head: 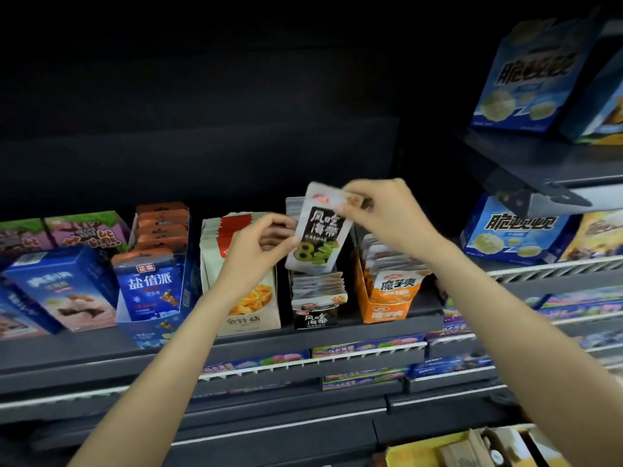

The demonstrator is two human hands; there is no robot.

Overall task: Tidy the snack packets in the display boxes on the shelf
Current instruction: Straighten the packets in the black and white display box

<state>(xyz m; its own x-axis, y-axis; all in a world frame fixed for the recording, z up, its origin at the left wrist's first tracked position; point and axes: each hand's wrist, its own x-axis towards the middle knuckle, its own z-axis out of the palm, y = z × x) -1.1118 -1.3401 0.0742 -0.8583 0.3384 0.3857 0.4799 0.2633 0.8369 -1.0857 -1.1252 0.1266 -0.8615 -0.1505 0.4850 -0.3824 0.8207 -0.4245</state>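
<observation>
You have the grey-and-black foil seaweed packet raised, tilted, above its black cardboard display box. Your right hand pinches its top edge; your left hand grips its left side. The orange display box stands just right.

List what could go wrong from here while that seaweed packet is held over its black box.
1. The seaweed packet is pinched only at its top corner by the right hand and at its side edge by the left hand; it could slip and fall behind the black display box.
2. The packets already in that box look crowded and uneven; pushing this one in may crumple them.
3. The left hand sits close to the beige box and could nudge it.
</observation>
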